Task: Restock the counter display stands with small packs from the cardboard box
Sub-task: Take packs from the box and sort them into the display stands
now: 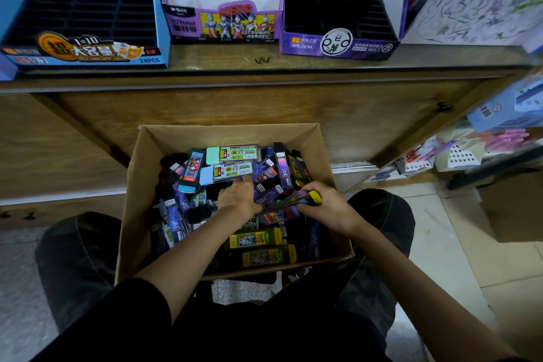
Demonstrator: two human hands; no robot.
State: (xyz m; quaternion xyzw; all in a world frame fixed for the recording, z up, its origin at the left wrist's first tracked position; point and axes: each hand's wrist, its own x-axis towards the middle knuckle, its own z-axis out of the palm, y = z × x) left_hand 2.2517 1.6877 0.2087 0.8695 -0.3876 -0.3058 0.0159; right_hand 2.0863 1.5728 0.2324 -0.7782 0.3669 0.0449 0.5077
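An open cardboard box (138,173) sits on the floor between my knees, full of several small packs (235,169) in mint, blue, purple and green. My left hand (238,197) reaches down among the packs in the middle of the box; what it touches is hidden under the fingers. My right hand (326,206) grips a bundle of packs, one with a yellow end (313,197), just above the pile. On the counter stand three display stands: a blue one (85,50) with empty black slots, a purple Ultraman one (223,23), and a dark purple one (338,44) with packs in its back row.
The wooden counter front (235,103) rises right behind the box. At the right are a scribbled paper sheet (476,3), shelves with stationery (484,150) and a brown carton (517,209) on the tiled floor.
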